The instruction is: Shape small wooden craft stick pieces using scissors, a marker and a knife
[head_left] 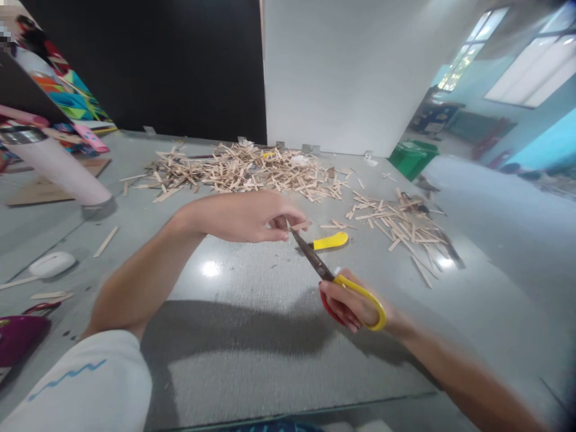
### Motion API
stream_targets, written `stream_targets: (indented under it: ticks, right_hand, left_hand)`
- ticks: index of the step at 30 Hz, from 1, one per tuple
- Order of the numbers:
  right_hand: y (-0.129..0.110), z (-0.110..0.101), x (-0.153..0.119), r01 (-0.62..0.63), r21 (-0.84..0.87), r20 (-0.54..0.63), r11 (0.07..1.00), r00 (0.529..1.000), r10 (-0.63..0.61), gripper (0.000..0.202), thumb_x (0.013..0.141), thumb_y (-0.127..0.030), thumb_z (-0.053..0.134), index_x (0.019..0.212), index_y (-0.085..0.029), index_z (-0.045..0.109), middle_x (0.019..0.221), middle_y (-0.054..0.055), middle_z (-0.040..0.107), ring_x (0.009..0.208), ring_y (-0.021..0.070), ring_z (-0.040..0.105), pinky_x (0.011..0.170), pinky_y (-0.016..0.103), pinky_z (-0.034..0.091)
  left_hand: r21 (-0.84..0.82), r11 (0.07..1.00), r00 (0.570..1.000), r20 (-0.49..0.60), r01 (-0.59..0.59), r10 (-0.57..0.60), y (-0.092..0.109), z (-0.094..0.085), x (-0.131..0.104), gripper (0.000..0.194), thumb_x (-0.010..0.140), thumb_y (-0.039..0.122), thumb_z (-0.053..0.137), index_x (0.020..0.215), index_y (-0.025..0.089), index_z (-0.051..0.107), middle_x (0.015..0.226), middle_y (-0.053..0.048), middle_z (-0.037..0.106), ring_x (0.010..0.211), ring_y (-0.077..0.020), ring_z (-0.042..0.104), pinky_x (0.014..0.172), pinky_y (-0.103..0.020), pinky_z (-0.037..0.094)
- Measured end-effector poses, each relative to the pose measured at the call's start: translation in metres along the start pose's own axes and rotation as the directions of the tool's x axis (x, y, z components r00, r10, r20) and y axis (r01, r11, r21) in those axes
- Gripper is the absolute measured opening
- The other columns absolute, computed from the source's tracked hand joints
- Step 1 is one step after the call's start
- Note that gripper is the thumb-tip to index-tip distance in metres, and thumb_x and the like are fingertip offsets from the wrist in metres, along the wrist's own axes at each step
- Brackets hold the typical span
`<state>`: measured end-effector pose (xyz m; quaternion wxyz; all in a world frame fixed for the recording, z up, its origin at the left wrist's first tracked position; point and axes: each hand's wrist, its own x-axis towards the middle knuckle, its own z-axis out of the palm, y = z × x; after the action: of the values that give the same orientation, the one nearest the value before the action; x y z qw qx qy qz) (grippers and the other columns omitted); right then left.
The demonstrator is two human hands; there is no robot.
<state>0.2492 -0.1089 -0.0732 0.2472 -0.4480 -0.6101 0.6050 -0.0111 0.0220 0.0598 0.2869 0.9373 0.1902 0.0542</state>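
My left hand (256,217) pinches a short flat wooden stick (300,226) above the table. In my right hand (353,305) is a pair of scissors (320,268) with one yellow and one red handle loop; my fingers are through the loops. The blade tips reach the stick beside my left fingertips. Whether the blades are parted around it I cannot make out. Just behind the scissors lies a yellow-handled tool (332,240), its other end partly hidden by the blades.
A wide pile of wooden stick pieces (252,171) lies at the back, with a smaller pile (400,222) at right. On the left are a pale tumbler (63,168), a white computer mouse (53,264) and a purple pouch (22,339). A green bin (413,159) stands beyond the table.
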Motion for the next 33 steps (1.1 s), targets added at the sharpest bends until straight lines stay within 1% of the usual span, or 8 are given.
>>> stream_targets:
  ticks: [3, 6, 12, 14, 17, 24, 29, 33]
  right_hand:
    - [-0.001, 0.001, 0.0, 0.002, 0.026, -0.012, 1.0, 1.0, -0.002, 0.075, 0.105, -0.069, 0.055, 0.046, -0.024, 0.047, 0.036, -0.003, 0.042, 0.029, 0.0078, 0.041, 0.032, 0.02, 0.028]
    - [0.003, 0.001, 0.003, 0.012, 0.081, -0.023, 0.997, 1.0, -0.01, 0.072, 0.102, -0.072, 0.059, 0.05, -0.023, 0.05, 0.037, -0.005, 0.042, 0.029, 0.008, 0.041, 0.031, 0.019, 0.03]
    - [0.02, 0.0, 0.009, 0.075, 0.189, -0.014, 0.979, 0.997, -0.074, 0.074, 0.098, -0.082, 0.058, 0.055, -0.022, 0.054, 0.038, -0.008, 0.04, 0.029, 0.0077, 0.038, 0.04, 0.022, 0.05]
    - [0.022, 0.0, 0.01, 0.064, 0.186, -0.034, 0.981, 0.998, -0.059, 0.074, 0.098, -0.082, 0.058, 0.056, -0.022, 0.055, 0.037, -0.008, 0.041, 0.029, 0.0078, 0.038, 0.04, 0.022, 0.05]
    - [0.023, 0.0, 0.011, 0.059, 0.183, -0.058, 0.981, 0.997, -0.05, 0.074, 0.097, -0.084, 0.059, 0.057, -0.022, 0.055, 0.037, -0.007, 0.043, 0.03, 0.0085, 0.04, 0.039, 0.022, 0.048]
    - [0.038, 0.012, 0.02, 0.032, 0.209, -0.12, 0.977, 0.993, -0.007, 0.076, 0.096, -0.087, 0.056, 0.057, -0.022, 0.055, 0.037, -0.005, 0.043, 0.032, 0.01, 0.046, 0.038, 0.02, 0.045]
    - [0.057, 0.03, 0.025, 0.019, 0.216, -0.164, 0.976, 0.986, 0.017, 0.08, 0.092, -0.095, 0.054, 0.057, -0.022, 0.053, 0.038, -0.005, 0.041, 0.033, 0.0101, 0.043, 0.038, 0.022, 0.041]
    - [0.064, 0.035, 0.024, 0.062, 0.136, -0.183, 0.989, 0.982, -0.037, 0.078, 0.091, -0.093, 0.06, 0.06, -0.022, 0.056, 0.041, -0.003, 0.043, 0.037, 0.0112, 0.045, 0.038, 0.022, 0.038]
  left_hand:
    - [-0.026, 1.0, 1.0, 0.008, -0.004, 0.004, -0.004, -0.001, -0.001, 0.025, 0.099, 0.017, 0.062, 0.118, 0.024, 0.077, 0.108, -0.004, 0.082, 0.098, -0.0232, 0.081, 0.083, -0.029, 0.055]
    - [-0.022, 0.999, 1.0, -0.001, 0.028, -0.028, -0.007, 0.001, 0.0, 0.036, 0.098, 0.011, 0.059, 0.128, 0.023, 0.074, 0.108, -0.005, 0.083, 0.095, -0.0223, 0.082, 0.082, -0.029, 0.056]
    - [-0.012, 0.999, 0.999, -0.04, 0.035, -0.036, -0.01, 0.002, 0.0, 0.022, 0.096, 0.013, 0.058, 0.11, 0.022, 0.073, 0.102, -0.005, 0.082, 0.096, -0.0226, 0.082, 0.081, -0.03, 0.057]
    - [-0.038, 0.996, 0.995, -0.054, 0.082, -0.084, -0.01, 0.002, -0.001, 0.018, 0.097, 0.014, 0.058, 0.109, 0.023, 0.068, 0.102, -0.005, 0.082, 0.096, -0.0225, 0.082, 0.078, -0.028, 0.056]
    - [-0.087, 0.983, 0.982, -0.079, 0.162, -0.169, -0.009, 0.003, -0.003, 0.022, 0.1, 0.02, 0.057, 0.122, 0.024, 0.058, 0.103, -0.006, 0.082, 0.091, -0.0216, 0.083, 0.072, -0.026, 0.054]
    - [-0.127, 0.973, 0.967, -0.143, 0.192, -0.21, -0.003, 0.002, -0.005, 0.02, 0.108, 0.028, 0.053, 0.127, 0.022, 0.052, 0.102, -0.007, 0.082, 0.084, -0.0194, 0.083, 0.071, -0.025, 0.054]
    - [-0.166, 0.965, 0.926, -0.288, 0.204, -0.246, 0.016, 0.003, -0.006, 0.021, 0.106, 0.023, 0.052, 0.126, 0.021, 0.048, 0.097, -0.006, 0.08, 0.079, -0.0176, 0.081, 0.071, -0.025, 0.055]
    - [-0.234, 0.951, 0.856, -0.431, 0.201, -0.287, 0.037, 0.01, -0.012, 0.02, 0.106, 0.02, 0.05, 0.126, 0.02, 0.046, 0.099, -0.006, 0.079, 0.08, -0.0167, 0.081, 0.072, -0.025, 0.058]
